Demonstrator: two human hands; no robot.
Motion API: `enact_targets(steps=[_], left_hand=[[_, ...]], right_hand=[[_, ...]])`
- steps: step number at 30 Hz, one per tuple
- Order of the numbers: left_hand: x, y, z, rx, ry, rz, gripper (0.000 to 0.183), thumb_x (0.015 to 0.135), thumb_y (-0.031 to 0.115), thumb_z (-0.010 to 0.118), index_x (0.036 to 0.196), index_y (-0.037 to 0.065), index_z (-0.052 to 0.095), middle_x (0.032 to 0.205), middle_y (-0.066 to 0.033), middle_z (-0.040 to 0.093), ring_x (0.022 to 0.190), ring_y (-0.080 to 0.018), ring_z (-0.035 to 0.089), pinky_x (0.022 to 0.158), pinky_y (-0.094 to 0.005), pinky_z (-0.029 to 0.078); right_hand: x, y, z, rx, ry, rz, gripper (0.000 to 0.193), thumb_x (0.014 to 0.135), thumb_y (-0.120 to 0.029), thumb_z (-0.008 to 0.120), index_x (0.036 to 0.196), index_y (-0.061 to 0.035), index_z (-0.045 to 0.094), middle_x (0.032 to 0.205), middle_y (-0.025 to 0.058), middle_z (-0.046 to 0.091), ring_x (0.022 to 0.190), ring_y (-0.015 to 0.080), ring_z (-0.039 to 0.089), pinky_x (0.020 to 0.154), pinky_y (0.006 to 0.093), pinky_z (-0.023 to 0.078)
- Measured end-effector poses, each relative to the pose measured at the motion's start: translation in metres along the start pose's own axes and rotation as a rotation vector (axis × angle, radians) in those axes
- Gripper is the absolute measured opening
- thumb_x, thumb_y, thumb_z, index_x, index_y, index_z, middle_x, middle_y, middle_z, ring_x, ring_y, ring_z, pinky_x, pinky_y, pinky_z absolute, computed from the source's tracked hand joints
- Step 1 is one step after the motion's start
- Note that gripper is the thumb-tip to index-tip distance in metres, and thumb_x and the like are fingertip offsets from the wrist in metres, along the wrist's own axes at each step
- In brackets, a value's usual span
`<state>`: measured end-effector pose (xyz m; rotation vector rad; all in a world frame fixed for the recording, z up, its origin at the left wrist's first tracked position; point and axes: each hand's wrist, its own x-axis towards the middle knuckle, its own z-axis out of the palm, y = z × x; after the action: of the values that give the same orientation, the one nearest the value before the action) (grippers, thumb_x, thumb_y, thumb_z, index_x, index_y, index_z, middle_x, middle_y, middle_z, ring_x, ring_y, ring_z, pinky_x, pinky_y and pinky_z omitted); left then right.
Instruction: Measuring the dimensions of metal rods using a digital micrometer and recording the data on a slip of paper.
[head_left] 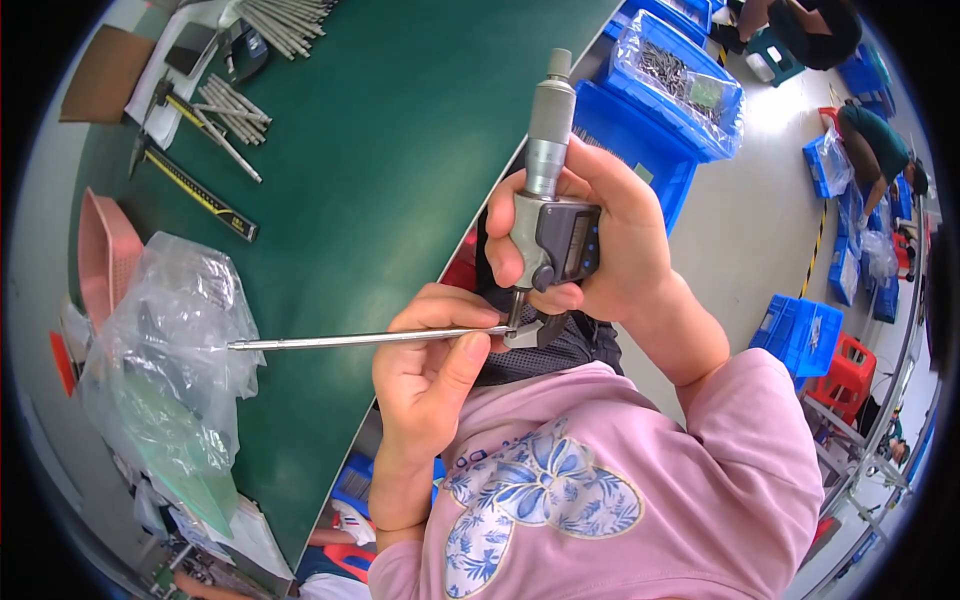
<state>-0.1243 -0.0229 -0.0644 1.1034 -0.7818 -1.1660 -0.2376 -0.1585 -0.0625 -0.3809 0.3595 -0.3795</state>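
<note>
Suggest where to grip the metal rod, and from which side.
Probably pinch the metal rod from above, on its bare shaft left of the left hand: that straight, slim length sticks out exposed, while the other end sits at the micrometer.

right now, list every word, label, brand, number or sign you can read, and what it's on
No text here is clear enough to quote.
Micrometer in the right hand: markings and small screen, too small to read.
Lower caliper on the green table: yellow scale marks, too small to read.
Pink shirt: blue letter-like shapes above the bow print, not clear enough to read.
</note>
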Motion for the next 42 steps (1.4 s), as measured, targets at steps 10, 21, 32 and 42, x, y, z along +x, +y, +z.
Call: enact_targets(steps=[10,21,32,42], left_hand=[[0.008,0.000,0.005,-0.026,-0.038,-0.061,0.014,0.081,0.006,0.053,0.090,-0.005,0.052,0.090,-0.0136,0.051,0.076,-0.0166,0.055,0.068,-0.0262,0.049],[0.010,-0.003,0.002,-0.025,-0.064,-0.045,0.013,0.080,0.005,0.053,0.088,-0.004,0.052,0.089,-0.0134,0.051,0.075,-0.0176,0.055,0.067,-0.0282,0.049],[0.011,-0.005,0.007,0.041,0.135,-0.073,0.018,0.082,0.012,0.053,0.091,-0.002,0.046,0.087,-0.0096,0.050,0.071,-0.0127,0.050,0.064,-0.0259,0.046],[0.015,-0.002,0.007,-0.038,0.158,-0.146,0.016,0.080,0.007,0.057,0.087,-0.002,0.046,0.084,-0.0088,0.052,0.071,-0.0128,0.052,0.066,-0.0254,0.046]], right_hand=[[-0.007,-0.008,-0.004,-0.126,0.081,0.015,0.068,0.082,-0.058,0.027,0.084,0.0042,0.055,0.067,0.0186,0.057,0.037,0.0144,0.043,0.030,0.0194,0.033],[-0.006,-0.007,-0.003,-0.018,0.086,0.038,0.063,0.081,-0.056,0.032,0.084,0.0025,0.056,0.068,0.0185,0.057,0.040,0.0163,0.045,0.031,0.0205,0.033],[-0.005,-0.005,0.000,-0.083,0.145,0.009,0.063,0.078,-0.057,0.036,0.080,0.0023,0.056,0.065,0.0151,0.058,0.037,0.0140,0.042,0.033,0.0206,0.032],[0.000,-0.003,-0.003,-0.189,0.144,-0.055,0.060,0.084,-0.054,0.029,0.082,0.0001,0.055,0.065,0.0150,0.058,0.036,0.0136,0.041,0.032,0.0208,0.032]])
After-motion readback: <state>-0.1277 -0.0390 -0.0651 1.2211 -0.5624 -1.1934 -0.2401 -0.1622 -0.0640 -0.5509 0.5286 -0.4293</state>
